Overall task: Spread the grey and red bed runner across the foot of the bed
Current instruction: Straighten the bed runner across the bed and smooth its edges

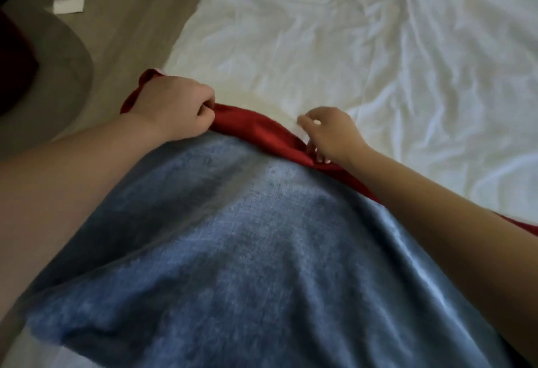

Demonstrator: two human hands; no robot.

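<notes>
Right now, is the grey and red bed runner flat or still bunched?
Still bunched. The grey and red fabric bed runner humps in folds, its red edge rumpled between the left hand and right hand on the white sheet.

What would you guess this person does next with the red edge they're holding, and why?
Probably draw the two hands apart along the red edge to pull it flat. The left hand is fisted on it near the bed's side, the right hand only pinches it loosely, and the bed runner bunches in folds over the white sheet.
</notes>
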